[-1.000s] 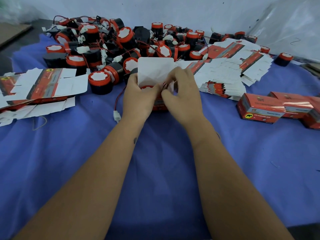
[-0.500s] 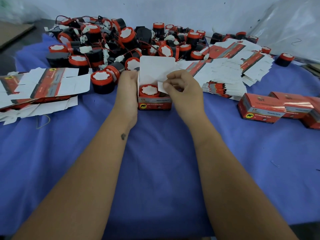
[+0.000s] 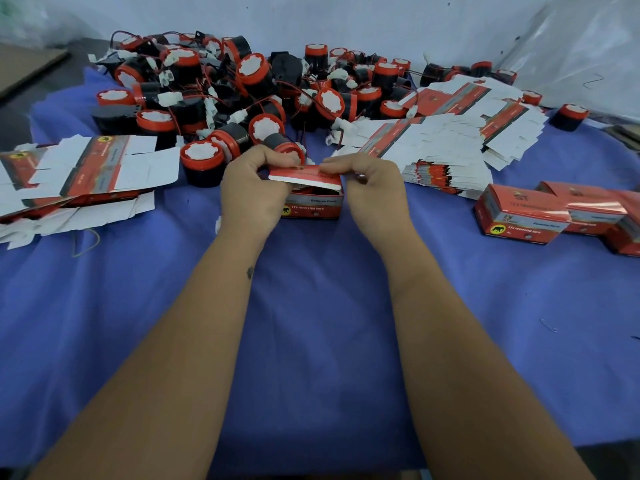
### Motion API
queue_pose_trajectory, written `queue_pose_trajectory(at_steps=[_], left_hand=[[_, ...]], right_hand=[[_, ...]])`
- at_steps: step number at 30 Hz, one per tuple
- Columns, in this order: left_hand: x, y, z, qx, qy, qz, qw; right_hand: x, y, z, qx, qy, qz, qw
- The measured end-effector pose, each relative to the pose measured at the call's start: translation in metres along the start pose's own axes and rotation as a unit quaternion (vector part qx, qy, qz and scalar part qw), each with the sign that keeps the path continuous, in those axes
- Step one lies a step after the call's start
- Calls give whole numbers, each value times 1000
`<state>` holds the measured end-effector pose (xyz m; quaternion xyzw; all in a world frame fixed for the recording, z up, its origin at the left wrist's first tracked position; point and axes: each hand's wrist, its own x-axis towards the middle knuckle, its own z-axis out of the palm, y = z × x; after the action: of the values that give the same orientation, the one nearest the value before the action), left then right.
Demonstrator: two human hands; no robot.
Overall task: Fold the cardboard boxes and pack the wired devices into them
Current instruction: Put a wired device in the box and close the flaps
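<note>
On the blue cloth (image 3: 311, 323), mid-table: heap of wired devices (image 3: 221, 95) behind; red box (image 3: 313, 202) just in front of it. Left hand (image 3: 254, 188) and right hand (image 3: 370, 188), fingers curled, pinch its half-lowered lid flap (image 3: 304, 176) at either end.

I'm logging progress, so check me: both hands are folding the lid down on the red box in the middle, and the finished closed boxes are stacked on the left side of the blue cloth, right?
Not quite. The head view shows the finished closed boxes on the right side of the blue cloth, not the left; flat unfolded cartons lie on the left. The rest holds: the left hand and right hand are folding the lid down on the red box.
</note>
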<state>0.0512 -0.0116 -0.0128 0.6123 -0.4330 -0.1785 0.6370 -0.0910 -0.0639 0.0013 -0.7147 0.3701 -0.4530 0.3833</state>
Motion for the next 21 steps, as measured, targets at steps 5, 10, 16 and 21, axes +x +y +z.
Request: queue_pose_trajectory(at_steps=[5,10,16,21], left_hand=[[4,11,-13,-127,-59,-128,982],[2,10,-15,100,-173,0,980],[-3,3,-18,185,-132,123,966],[-3,4,-17,93,-123,67,986]], right_hand=[[-2,4,-7,101,-25,45,994],[-3,12,-9,-62,-94,-20,993],[0,12,-4,-104,-53,-41,992],[0,11,-3,-91,-29,-42,995]])
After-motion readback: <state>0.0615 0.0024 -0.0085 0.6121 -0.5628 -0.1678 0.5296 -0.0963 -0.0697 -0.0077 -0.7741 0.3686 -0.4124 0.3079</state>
